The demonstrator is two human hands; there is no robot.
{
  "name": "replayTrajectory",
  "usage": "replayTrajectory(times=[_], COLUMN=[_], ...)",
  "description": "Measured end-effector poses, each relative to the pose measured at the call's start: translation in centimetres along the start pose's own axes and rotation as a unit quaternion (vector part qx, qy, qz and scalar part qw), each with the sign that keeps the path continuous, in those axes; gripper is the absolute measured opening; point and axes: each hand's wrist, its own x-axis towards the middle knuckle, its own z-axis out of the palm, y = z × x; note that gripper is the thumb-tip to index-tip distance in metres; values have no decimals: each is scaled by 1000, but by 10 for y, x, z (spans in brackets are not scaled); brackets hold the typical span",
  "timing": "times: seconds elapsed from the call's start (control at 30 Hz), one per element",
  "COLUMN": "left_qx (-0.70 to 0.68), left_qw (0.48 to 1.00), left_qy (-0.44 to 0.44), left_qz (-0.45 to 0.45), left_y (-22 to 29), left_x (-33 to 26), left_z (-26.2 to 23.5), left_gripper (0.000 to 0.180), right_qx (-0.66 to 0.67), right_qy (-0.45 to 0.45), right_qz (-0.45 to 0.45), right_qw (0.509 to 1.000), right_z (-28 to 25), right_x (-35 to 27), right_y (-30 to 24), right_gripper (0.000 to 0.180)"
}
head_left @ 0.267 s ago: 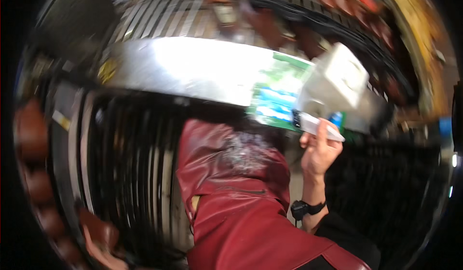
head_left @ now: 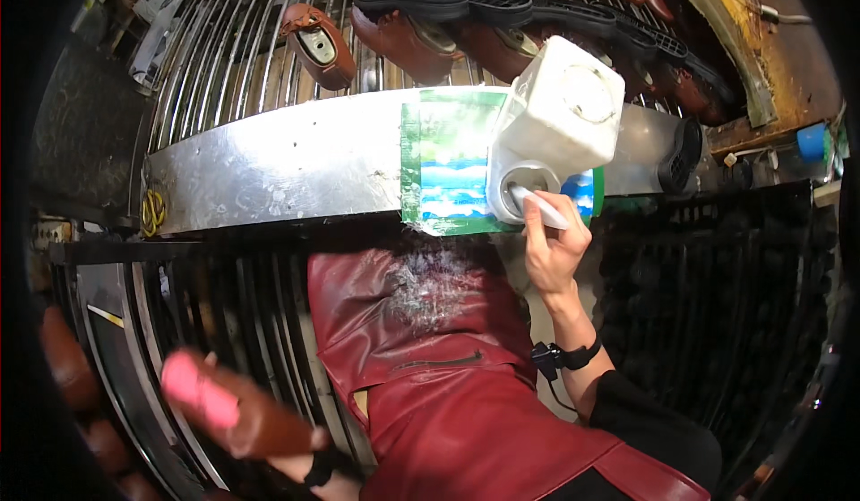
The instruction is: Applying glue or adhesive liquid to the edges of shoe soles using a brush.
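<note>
My right hand [head_left: 557,243] pinches the pale handle of a brush [head_left: 536,207], whose far end is inside the round mouth of a white plastic container [head_left: 573,107]. Its bristles are hidden in there. At the lower left, a brown leather shoe [head_left: 260,420] with a bright pink patch on one end is held by my left hand [head_left: 300,463]. Motion blurs this shoe, and it covers most of my left fingers. Under the container lies a green, white and blue printed sheet [head_left: 452,161] on the metal ledge [head_left: 296,161].
Beyond the ledge, a rack of metal rods [head_left: 242,62] carries a brown shoe [head_left: 318,49] and a row of brown shoes with black soles [head_left: 484,4]. Yellow-handled scissors [head_left: 154,213] hang at the ledge's left end. More brown shoes [head_left: 67,358] line the left edge.
My right hand has brought the brush from in front of the container into its mouth. The shoe in my left hand has come up and inward from the lower left. The view has shifted.
</note>
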Motion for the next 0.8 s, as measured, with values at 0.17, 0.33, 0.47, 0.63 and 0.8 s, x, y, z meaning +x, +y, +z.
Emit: replayTrajectory(times=[0.17, 0.33, 0.47, 0.63, 0.8], left_qx=[-23, -421, -324, -270, -264], left_qw=[958, 847, 847, 866, 863], left_qy=[125, 31, -163, -176, -172], left_qz=[257, 323, 387, 382, 395], left_y=[178, 150, 111, 111, 106], left_x=[0, -17, -54, -59, -58], left_z=[119, 173, 193, 188, 187], left_gripper=[49, 50, 44, 40, 39], right_qx=[119, 473, 514, 497, 421], right_qy=[45, 70, -49, -188, -253], right_qz=[189, 466, 460, 420, 339], right_qw=[974, 744, 722, 735, 802], right_z=[-10, -10, -1, 43, 79], right_x=[13, 31, 31, 25, 42], right_y=[-10, -36, -54, -58, -61], right_gripper=[15, 28, 25, 16, 16])
